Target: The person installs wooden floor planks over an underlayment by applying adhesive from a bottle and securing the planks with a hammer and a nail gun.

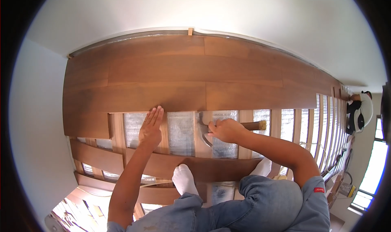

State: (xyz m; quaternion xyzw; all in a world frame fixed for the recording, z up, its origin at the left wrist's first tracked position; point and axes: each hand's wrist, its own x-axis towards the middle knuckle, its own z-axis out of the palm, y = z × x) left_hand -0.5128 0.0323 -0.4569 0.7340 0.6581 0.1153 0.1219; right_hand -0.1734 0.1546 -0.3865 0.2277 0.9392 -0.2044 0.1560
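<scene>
My left hand (150, 128) lies flat with its fingers stretched out, the fingertips on the front edge of a brown wooden floorboard (157, 97). To its right, my right hand (226, 130) is closed around a claw hammer (252, 126). It grips the handle close to the head, and the rest of the handle sticks out to the right. The hammer's head is by the front edge of the laid boards, with the curved claw toward me. Below both hands, pale wooden battens (201, 144) run away from me over silver foil (181, 130).
A small wooden spacer (190, 31) stands at the far wall. Loose brown boards (222, 167) lie across the battens beneath my white-socked feet (184, 179). At the far right another person (360, 110) crouches near the wall, and a cable (321, 148) trails over the battens.
</scene>
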